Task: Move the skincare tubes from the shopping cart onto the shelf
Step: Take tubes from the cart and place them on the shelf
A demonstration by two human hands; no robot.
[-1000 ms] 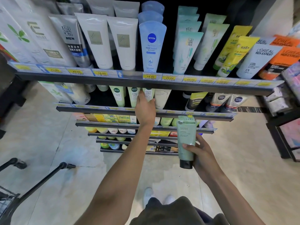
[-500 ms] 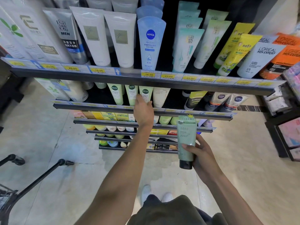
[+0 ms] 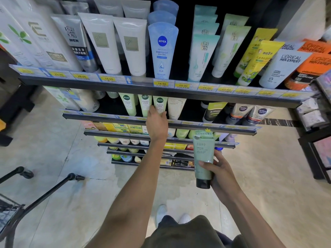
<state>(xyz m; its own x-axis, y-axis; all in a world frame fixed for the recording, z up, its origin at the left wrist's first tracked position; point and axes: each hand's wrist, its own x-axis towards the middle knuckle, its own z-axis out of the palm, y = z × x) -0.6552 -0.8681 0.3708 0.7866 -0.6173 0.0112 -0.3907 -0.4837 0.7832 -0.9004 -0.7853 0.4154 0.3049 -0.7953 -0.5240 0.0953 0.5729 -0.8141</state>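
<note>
My left hand (image 3: pixel 157 125) reaches to the second shelf (image 3: pixel 100 116) and holds the lower end of a pale green tube (image 3: pixel 160 102) between thumb and fingers. That tube stands cap-down in a row with two matching tubes (image 3: pixel 129 104) to its left. In front of the lower shelves, my right hand (image 3: pixel 221 171) grips a grey-green tube with a black cap (image 3: pixel 203 154), upright with the cap down. The shopping cart (image 3: pixel 10 210) shows only at the lower left, and its contents are out of sight.
The top shelf (image 3: pixel 179 91) carries white, blue Nivea (image 3: pixel 162 51), teal, yellow and L'Oreal tubes. A cream tube (image 3: pixel 176 108) stands right of my left hand, then a dark gap before the Nivea Men tubes (image 3: pixel 240 111). The cart handle (image 3: pixel 71 176) juts out over the tiled floor.
My left hand has shifted slightly left at the second shelf, and the pale green tube now stands straighter in its row. My right hand and its tube have stayed in place.
</note>
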